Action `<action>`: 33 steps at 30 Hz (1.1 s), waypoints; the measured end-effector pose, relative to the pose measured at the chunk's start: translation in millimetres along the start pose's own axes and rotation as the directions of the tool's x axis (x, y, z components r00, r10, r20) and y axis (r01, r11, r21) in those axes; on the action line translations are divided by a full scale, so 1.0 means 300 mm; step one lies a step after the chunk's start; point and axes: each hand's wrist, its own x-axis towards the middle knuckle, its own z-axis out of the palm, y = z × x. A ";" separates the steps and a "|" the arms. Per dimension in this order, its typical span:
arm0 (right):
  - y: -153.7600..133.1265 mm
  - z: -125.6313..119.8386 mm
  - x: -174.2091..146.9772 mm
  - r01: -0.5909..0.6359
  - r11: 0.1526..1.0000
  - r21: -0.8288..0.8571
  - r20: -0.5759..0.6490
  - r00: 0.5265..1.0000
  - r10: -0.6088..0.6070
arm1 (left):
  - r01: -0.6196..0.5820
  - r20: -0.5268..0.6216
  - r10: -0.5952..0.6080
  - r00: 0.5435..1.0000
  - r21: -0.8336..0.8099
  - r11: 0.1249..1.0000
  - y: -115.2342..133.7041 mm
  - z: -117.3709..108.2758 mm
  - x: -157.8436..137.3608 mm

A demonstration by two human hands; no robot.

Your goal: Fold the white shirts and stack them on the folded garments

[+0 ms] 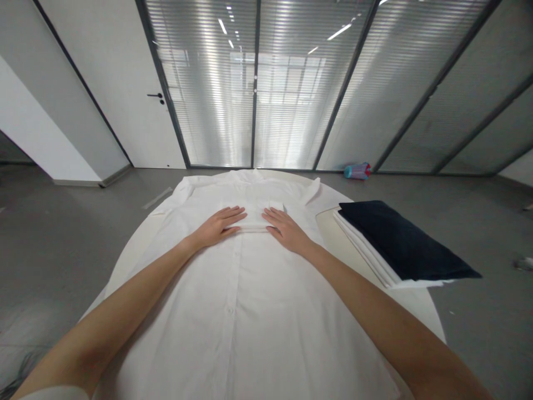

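Note:
A white button-front shirt (208,322) lies spread over the round table, its placket running down the middle and its collar end at the far side. My left hand (219,225) rests flat on the chest part, fingers stretched toward the centre. Opposite it, my right hand (286,228) lies flat too, fingers pointing inward. Between the hands sits a white folded strip or flap of cloth (254,220), with a straight lower edge. Both thumbs lie close to that edge. Whether the flap belongs to the shirt I cannot tell.
On the table's right side a dark navy folded cloth (400,239) tops a stack of white folded cloth (366,253), overhanging the white table's edge (433,316). A blue and red patterned object (357,171) lies on the floor by the glass partition (287,111).

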 end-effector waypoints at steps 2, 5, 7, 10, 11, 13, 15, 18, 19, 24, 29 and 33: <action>0.002 0.000 0.000 0.003 1.000 0.002 0.001 1.000 -0.003 | 0.002 -0.002 -0.002 1.000 0.000 1.000 0.000 0.001 0.001; 0.004 0.001 -0.001 0.001 1.000 0.006 -0.001 1.000 -0.001 | 0.002 -0.007 -0.002 1.000 -0.002 1.000 0.001 0.001 0.001; 0.006 0.003 -0.001 0.002 1.000 0.007 -0.003 1.000 -0.002 | -0.001 -0.013 0.001 1.000 -0.003 1.000 0.002 0.002 0.001; 0.007 0.005 -0.002 0.006 1.000 0.005 -0.007 1.000 -0.006 | -0.004 -0.016 0.004 1.000 -0.005 1.000 0.003 0.004 0.001; 0.007 0.005 -0.002 0.007 1.000 0.005 -0.009 1.000 -0.007 | -0.004 -0.016 0.004 1.000 -0.005 1.000 0.003 0.004 0.001; 0.006 0.004 -0.002 0.006 1.000 0.006 -0.010 1.000 -0.006 | -0.006 -0.019 0.006 1.000 -0.006 1.000 0.004 0.003 0.001; 0.005 0.002 -0.002 0.005 1.000 0.006 -0.008 1.000 -0.005 | -0.004 -0.021 0.003 1.000 -0.008 1.000 0.006 0.000 0.002; 0.002 0.000 0.000 0.000 1.000 0.003 -0.003 1.000 0.000 | 0.006 -0.010 -0.006 1.000 -0.010 1.000 0.007 -0.002 0.004; 0.002 0.000 0.001 -0.003 1.000 0.004 0.000 1.000 0.003 | 0.010 -0.005 -0.010 1.000 -0.013 1.000 0.006 -0.001 0.003; -0.007 -0.005 -0.007 -0.026 1.000 0.013 0.017 1.000 0.025 | 0.020 0.004 -0.020 1.000 -0.021 1.000 0.003 0.003 -0.007; -0.058 -0.055 0.033 -0.074 0.997 -0.030 -0.047 0.996 0.073 | 0.078 0.041 -0.081 0.996 0.074 0.994 0.049 -0.041 0.041; -0.102 -0.068 0.158 -0.166 0.984 -0.056 -0.098 0.982 0.160 | 0.231 -0.048 -0.226 0.973 0.128 0.965 0.079 -0.038 0.155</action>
